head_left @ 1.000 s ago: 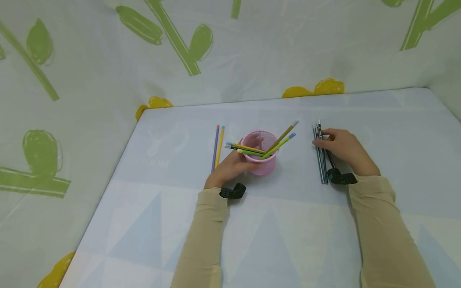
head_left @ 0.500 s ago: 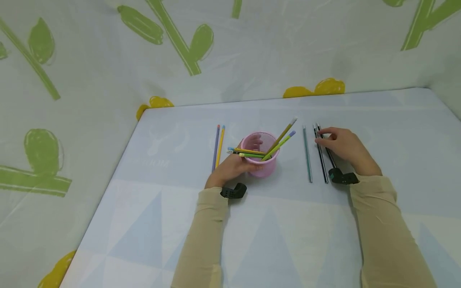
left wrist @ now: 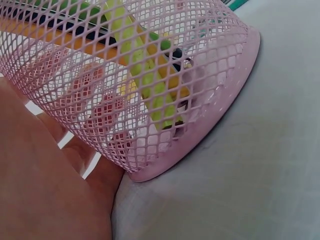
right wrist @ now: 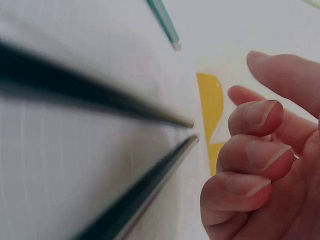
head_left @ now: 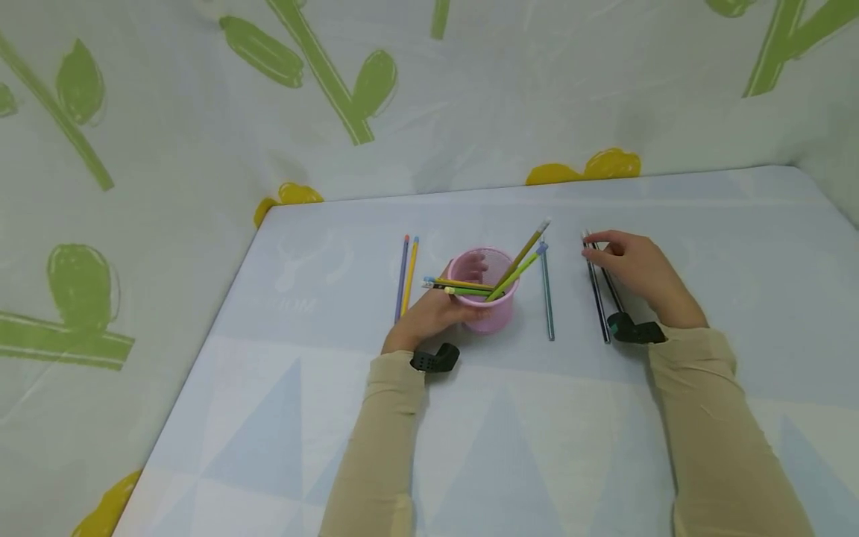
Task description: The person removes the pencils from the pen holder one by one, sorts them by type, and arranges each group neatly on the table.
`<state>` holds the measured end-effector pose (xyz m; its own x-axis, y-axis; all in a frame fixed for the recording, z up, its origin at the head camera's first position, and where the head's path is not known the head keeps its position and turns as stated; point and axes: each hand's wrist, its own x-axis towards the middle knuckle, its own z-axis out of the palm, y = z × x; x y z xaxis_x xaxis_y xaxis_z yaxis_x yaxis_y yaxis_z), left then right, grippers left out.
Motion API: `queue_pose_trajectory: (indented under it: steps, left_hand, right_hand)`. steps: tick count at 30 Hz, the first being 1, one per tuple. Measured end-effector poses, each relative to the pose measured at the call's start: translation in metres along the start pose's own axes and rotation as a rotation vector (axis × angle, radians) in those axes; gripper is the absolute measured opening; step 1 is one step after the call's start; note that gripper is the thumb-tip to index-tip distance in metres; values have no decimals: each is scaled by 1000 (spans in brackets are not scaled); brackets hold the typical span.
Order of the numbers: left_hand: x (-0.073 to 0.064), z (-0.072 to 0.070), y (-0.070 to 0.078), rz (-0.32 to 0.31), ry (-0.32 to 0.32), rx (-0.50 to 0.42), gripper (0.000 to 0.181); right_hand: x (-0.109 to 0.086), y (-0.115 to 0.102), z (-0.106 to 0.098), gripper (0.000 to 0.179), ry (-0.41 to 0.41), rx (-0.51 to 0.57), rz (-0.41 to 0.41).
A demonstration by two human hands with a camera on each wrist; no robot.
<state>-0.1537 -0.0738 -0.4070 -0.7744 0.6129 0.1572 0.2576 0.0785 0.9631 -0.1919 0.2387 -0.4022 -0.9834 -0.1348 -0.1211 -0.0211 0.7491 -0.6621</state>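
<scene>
A pink mesh pencil cup (head_left: 495,319) stands on the table, my left hand (head_left: 428,315) wrapped around its left side. Several pencils lean in it, among them a lime green pencil (left wrist: 145,65). My right hand (head_left: 640,274) is over the far ends of two dark pencils (head_left: 596,294) lying on the table. In the right wrist view its fingertips (right wrist: 262,112) are loosely bent, with nothing between them, and the dark pencil (right wrist: 100,85) ends lie just apart from them. Between cup and right hand lies a teal pencil (head_left: 547,298), its far end overlapping the lime pencil's eraser in the head view.
Left of the cup, a purple pencil (head_left: 402,277) and a yellow pencil (head_left: 410,276) lie side by side, partly behind the left hand. The pale table (head_left: 510,440) has a triangle pattern. A curtain (head_left: 470,112) with green plant prints hangs behind its far edge.
The teal pencil has come away from the dark pencils and rolled left toward the cup. My right hand shifts slightly over the dark pencils; the left keeps holding the cup.
</scene>
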Motion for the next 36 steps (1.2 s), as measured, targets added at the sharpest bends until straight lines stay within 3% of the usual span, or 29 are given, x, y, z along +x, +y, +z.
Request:
queue_pose_trajectory:
  steps: [9, 14, 19, 26, 36]
  left_hand:
    - [-1, 1, -3, -2, 16, -35, 76]
    - [0, 0, -2, -10, 24, -39, 75]
    - [1, 0, -2, -31, 25, -40, 76]
    - [0, 1, -5, -11, 23, -13, 76]
    - [0, -1, -9, -19, 45, -135, 73]
  right_hand:
    - [-1, -14, 7, 51, 21, 19, -58]
    - [-3, -21, 10, 53, 16, 27, -52]
    - [-1, -30, 16, 51, -34, 63, -61]
    - [2, -38, 27, 45, -89, 129, -103]
    - [-1, -53, 41, 37, -191, 250, -198]
